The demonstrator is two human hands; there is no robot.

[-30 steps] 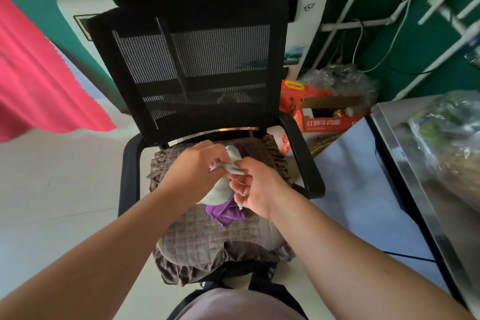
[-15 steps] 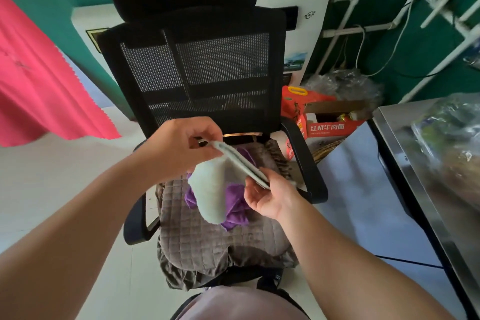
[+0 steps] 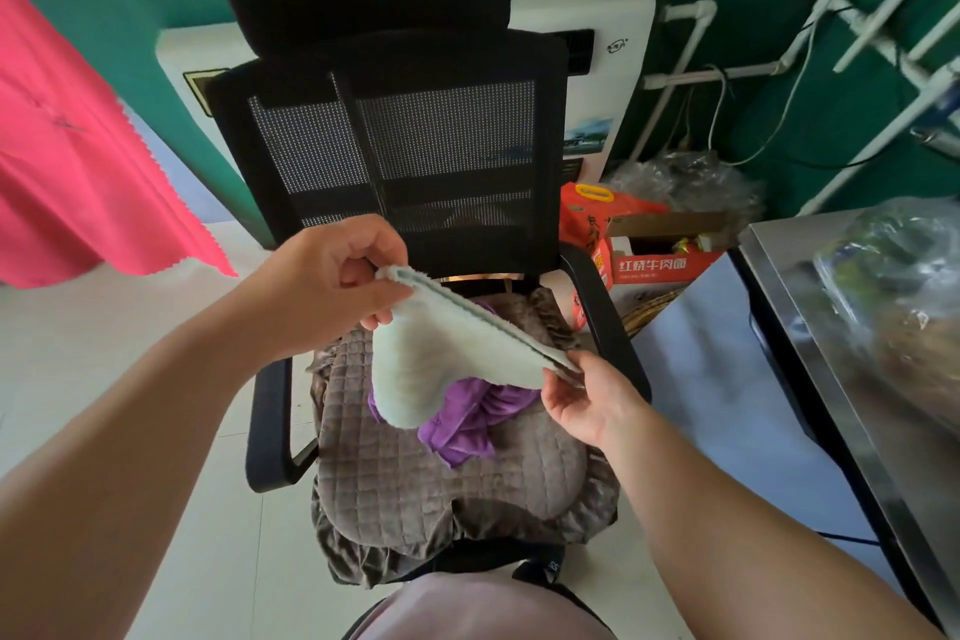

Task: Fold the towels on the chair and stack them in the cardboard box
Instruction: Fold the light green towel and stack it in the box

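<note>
The fingers (image 3: 384,299) of the left hand (image 3: 327,286) are curled and pinch one end of a pale green towel (image 3: 431,369) against the thumb, while the right hand (image 3: 587,398) pinches the towel's other end between thumb and fingertips, palm turned up. The towel hangs doubled between the two hands, its top edge running in a taut line from upper left down to lower right, and its loose fold sags in a rounded lobe below that line. It is held up in the air above the seat of a black mesh office chair (image 3: 415,140). Beneath it, a purple towel (image 3: 467,418) lies crumpled on the brown quilted seat cushion (image 3: 415,483), just under the hanging fold; whether the two touch cannot be told. To the right of the chair and farther off, an open orange cardboard box (image 3: 660,255) with printed characters stands on the floor, beside a clump of clear plastic wrap (image 3: 685,182). A metal table (image 3: 852,379) runs along the right edge with a plastic bag (image 3: 904,286) on it. A pink cloth (image 3: 78,161) hangs at the far left, and a white appliance (image 3: 602,68) stands behind the chair against the green wall.
</note>
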